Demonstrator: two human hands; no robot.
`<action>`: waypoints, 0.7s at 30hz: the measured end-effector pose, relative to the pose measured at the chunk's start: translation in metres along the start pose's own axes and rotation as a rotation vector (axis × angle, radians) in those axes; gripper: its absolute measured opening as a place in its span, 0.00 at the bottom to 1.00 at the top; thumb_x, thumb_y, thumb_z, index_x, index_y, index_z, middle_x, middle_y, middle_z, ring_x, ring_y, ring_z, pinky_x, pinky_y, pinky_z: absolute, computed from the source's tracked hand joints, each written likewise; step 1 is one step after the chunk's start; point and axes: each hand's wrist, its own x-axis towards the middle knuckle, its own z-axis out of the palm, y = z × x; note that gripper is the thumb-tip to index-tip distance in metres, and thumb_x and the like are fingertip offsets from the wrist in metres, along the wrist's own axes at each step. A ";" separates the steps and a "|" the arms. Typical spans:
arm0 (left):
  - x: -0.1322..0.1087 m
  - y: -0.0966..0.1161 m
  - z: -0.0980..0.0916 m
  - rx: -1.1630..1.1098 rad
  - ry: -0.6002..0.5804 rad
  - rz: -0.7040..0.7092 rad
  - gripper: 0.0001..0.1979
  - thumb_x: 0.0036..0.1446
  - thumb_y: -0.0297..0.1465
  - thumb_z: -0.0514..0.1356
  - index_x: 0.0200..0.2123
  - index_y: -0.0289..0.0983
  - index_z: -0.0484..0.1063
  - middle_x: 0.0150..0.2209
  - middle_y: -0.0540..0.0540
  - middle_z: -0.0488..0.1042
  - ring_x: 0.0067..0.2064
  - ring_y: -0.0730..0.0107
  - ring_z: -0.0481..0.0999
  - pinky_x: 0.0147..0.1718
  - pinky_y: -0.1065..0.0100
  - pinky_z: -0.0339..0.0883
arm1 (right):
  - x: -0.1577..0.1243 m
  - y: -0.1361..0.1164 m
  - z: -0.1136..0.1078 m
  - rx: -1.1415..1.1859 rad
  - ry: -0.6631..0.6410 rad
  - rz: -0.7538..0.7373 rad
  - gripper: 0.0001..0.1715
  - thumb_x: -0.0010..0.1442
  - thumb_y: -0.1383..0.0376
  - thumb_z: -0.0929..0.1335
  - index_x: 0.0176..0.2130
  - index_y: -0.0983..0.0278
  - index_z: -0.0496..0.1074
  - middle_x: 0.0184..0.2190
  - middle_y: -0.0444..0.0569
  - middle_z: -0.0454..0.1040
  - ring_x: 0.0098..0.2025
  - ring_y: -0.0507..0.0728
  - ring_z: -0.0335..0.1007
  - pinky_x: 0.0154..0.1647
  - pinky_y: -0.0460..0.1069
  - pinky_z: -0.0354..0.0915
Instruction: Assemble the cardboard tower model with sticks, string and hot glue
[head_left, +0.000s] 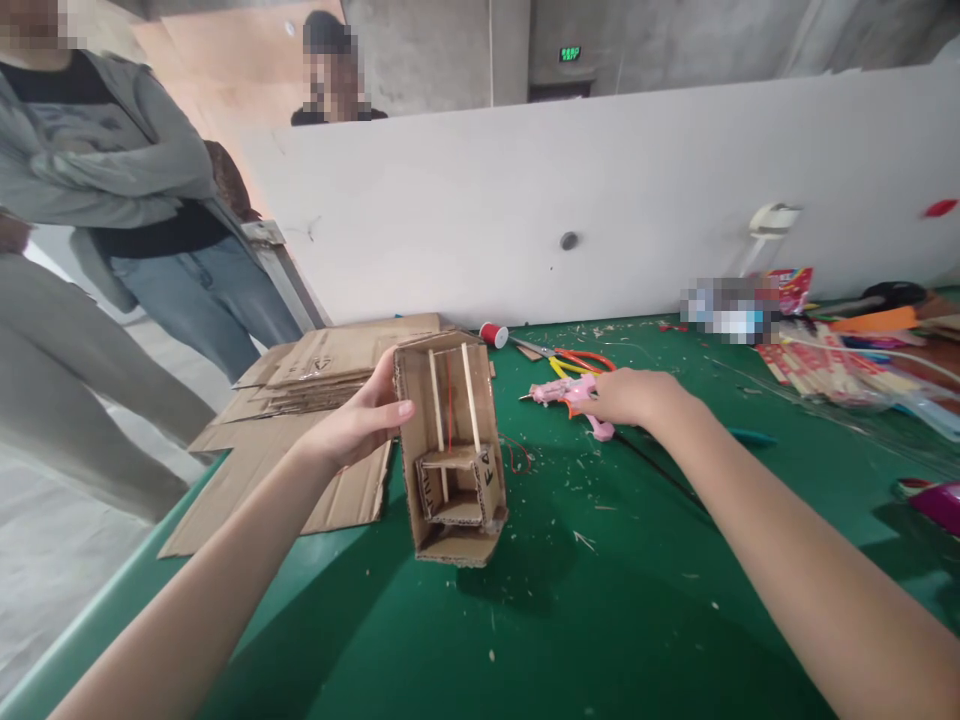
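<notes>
My left hand (366, 415) grips the left side of a small open-fronted cardboard box (415, 430), thumb on its edge, and holds it tilted over the table. Two wooden sticks (470, 395) and a red thread (450, 400) run down inside it to a smaller cardboard compartment (489, 487). To the right, my right hand (637, 393) is closed around the back of a pink glue gun (555, 390), whose nozzle points left. Its fingers are partly hidden behind the hand. A black cord (660, 468) trails from the gun under my right forearm.
Cardboard sheets (341, 360) are stacked at the left on the green table (585, 640). Behind the gun are a red thread spool (493, 335), scissors (536, 348) and yellow-handled pliers (570, 368). Craft supplies (825, 360) crowd the right. Two people (127, 170) stand beyond the table; a white partition (480, 220) borders it.
</notes>
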 end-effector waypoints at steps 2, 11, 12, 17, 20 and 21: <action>-0.001 0.001 0.000 -0.004 0.007 -0.009 0.45 0.46 0.41 0.71 0.65 0.59 0.55 0.62 0.49 0.68 0.58 0.51 0.73 0.50 0.60 0.75 | 0.007 -0.001 0.009 0.002 -0.050 0.081 0.14 0.56 0.55 0.68 0.34 0.60 0.78 0.24 0.51 0.77 0.35 0.64 0.75 0.38 0.56 0.65; 0.000 0.003 0.001 -0.074 -0.050 0.099 0.40 0.50 0.32 0.67 0.64 0.58 0.57 0.61 0.50 0.69 0.56 0.52 0.73 0.43 0.62 0.77 | 0.016 0.008 0.045 0.238 0.062 0.023 0.14 0.56 0.58 0.67 0.39 0.64 0.73 0.28 0.55 0.76 0.36 0.66 0.74 0.35 0.56 0.62; 0.000 0.003 0.002 -0.080 -0.049 0.116 0.40 0.50 0.31 0.66 0.64 0.58 0.56 0.61 0.50 0.69 0.56 0.52 0.73 0.44 0.61 0.77 | 0.015 0.011 0.050 0.297 0.084 0.016 0.14 0.56 0.58 0.67 0.39 0.65 0.72 0.30 0.56 0.76 0.36 0.65 0.74 0.34 0.56 0.62; 0.000 0.003 0.003 -0.090 -0.042 0.073 0.43 0.50 0.29 0.65 0.66 0.60 0.53 0.61 0.51 0.68 0.54 0.53 0.74 0.43 0.61 0.77 | 0.007 0.017 0.064 0.737 0.185 0.005 0.24 0.54 0.61 0.67 0.49 0.65 0.62 0.30 0.50 0.74 0.29 0.58 0.71 0.27 0.51 0.62; 0.000 0.004 0.003 -0.090 -0.011 0.054 0.45 0.48 0.27 0.64 0.66 0.59 0.52 0.57 0.50 0.70 0.50 0.55 0.75 0.40 0.63 0.77 | 0.000 0.010 0.061 1.109 0.184 -0.040 0.19 0.53 0.58 0.67 0.43 0.63 0.64 0.21 0.42 0.68 0.20 0.52 0.62 0.22 0.49 0.59; -0.001 0.005 0.003 -0.086 0.000 0.052 0.45 0.47 0.26 0.64 0.66 0.59 0.52 0.56 0.50 0.71 0.49 0.56 0.75 0.39 0.63 0.77 | -0.003 0.007 0.059 1.199 0.180 -0.063 0.17 0.53 0.57 0.67 0.41 0.62 0.65 0.22 0.42 0.68 0.19 0.50 0.59 0.21 0.48 0.58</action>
